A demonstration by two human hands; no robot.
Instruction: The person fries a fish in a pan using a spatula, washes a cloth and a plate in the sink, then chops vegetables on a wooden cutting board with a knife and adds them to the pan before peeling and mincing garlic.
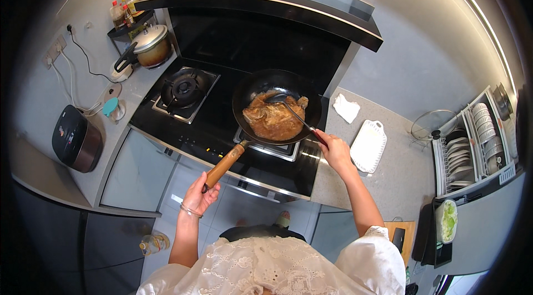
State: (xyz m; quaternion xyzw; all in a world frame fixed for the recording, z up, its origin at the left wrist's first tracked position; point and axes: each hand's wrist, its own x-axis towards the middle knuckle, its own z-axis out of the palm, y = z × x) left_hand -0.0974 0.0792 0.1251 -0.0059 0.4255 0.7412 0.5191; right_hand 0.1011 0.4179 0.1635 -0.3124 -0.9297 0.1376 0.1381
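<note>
Holding the wooden handle (224,164) of a black pan (276,106), the left hand (199,196) has its fingers closed around the end. The pan stands on the right burner of the stove (183,128) and contains brown fish (272,120) in sauce. The right hand (333,149) grips a ladle (288,107) whose bowl rests on the fish. A white tray (368,146) lies empty on the worktop (400,178).

- Black wok (276,103), brown wooden handle (225,164)
- Brown glazed food (272,120), possibly fish
- White rectangular dish (368,145)
- Grey speckled desk (388,178)
</note>
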